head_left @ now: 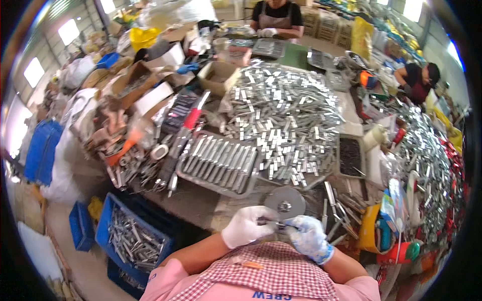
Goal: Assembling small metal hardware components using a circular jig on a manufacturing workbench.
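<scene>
In front of my checked apron, both gloved hands meet at a small, dark metal piece (279,223). My left hand (247,227), in a white glove, is closed around its left end. The fingers of my right hand (309,237), in a blue-stained white glove, pinch its other end. Much of the piece is hidden by the fingers, so its exact kind cannot be made out. Just beyond the hands lies a round grey disc (285,201) with a metal hub. Farther left, a metal tray (245,194) holds a row of long silver metal parts.
A large heap of silver metal pieces (286,120) covers the table's middle. Blue crates (106,228) stand low at left, one filled with metal parts. At right are a black-filled tray (351,156), a yellow container (369,228) and another heap. Two people work farther off.
</scene>
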`<state>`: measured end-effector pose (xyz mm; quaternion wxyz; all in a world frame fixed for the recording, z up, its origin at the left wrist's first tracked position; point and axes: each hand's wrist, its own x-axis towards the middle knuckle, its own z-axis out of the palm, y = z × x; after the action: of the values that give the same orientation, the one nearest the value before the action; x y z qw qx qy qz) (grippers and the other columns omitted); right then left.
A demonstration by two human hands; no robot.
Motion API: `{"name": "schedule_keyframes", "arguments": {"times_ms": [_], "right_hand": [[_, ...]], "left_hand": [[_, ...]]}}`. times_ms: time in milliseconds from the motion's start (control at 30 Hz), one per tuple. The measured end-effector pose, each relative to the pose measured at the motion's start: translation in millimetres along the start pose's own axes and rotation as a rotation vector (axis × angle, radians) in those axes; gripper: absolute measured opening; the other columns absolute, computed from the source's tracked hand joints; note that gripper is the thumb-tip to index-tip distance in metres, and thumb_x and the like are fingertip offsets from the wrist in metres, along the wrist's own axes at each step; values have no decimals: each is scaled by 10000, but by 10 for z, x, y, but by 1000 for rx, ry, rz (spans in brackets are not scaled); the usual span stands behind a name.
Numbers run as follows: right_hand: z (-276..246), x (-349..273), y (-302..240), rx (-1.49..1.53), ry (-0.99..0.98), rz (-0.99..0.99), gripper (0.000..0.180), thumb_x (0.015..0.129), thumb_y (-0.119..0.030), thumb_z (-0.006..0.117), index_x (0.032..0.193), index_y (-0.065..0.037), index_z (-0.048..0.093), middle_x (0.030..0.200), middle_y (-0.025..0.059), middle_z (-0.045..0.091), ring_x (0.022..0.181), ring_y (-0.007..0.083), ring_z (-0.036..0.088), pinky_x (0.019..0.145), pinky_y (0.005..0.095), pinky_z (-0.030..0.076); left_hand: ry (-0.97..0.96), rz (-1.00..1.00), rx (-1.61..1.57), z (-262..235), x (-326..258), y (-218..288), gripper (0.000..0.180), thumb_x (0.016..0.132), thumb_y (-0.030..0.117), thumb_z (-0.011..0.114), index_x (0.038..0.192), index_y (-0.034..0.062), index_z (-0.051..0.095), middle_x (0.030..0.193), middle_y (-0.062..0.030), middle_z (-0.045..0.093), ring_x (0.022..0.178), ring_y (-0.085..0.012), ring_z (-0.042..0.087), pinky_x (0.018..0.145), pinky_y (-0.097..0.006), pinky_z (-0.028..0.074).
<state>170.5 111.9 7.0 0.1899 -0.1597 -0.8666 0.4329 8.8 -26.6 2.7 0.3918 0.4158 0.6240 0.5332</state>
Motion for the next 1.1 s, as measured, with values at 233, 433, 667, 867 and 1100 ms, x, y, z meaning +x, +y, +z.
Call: {"name": "schedule_keyframes", "arguments": {"times_ms": [233, 433, 667, 867, 1100], "right_hand": [[136, -10, -14, 368, -256, 383, 246, 898, -153, 570, 1112, -64, 653, 879, 154, 671, 778, 276, 646, 719, 371, 510], [-260, 142, 211, -69, -127, 62, 521, 916, -500, 511, 1198, -73, 607, 1037, 184, 672, 990, 377, 645, 856, 432, 520], [-673, 322, 1170, -847, 109, 426, 167, 717, -222, 723, 754, -74, 655, 776, 175, 670, 765, 366, 663, 685, 461, 526], [-670, 524, 1118, -856, 93, 552, 117, 791, -202, 636, 810, -91, 666, 833, 163, 692, 816, 360, 676, 776, 444, 533], [-1261, 787, 580, 864, 469, 490, 186, 936, -162, 553, 1061, -29, 591, 791, 33, 606, 644, 145, 599, 602, 286, 523]], "left_hand": [[302, -62, -514, 157, -16, -125, 327, 851, 89, 712, 1113, -2, 538, 913, -107, 671, 766, -165, 652, 661, -281, 540], [371, -24, -169, 117, 249, -101, 434, 948, 44, 569, 1353, -62, 451, 941, -37, 594, 745, -103, 558, 670, -239, 483], [318, 115, 190, 101, 104, -42, 559, 856, -10, 637, 1373, -80, 435, 906, -68, 637, 839, -117, 601, 787, -261, 497], [353, 70, 215, 11, 86, -57, 695, 793, 100, 728, 1391, -70, 418, 929, -111, 651, 863, -191, 632, 837, -309, 499], [331, 54, 109, -105, 325, 146, 741, 778, 5, 701, 1427, -74, 352, 853, -58, 626, 763, -109, 598, 727, -253, 505]]}}
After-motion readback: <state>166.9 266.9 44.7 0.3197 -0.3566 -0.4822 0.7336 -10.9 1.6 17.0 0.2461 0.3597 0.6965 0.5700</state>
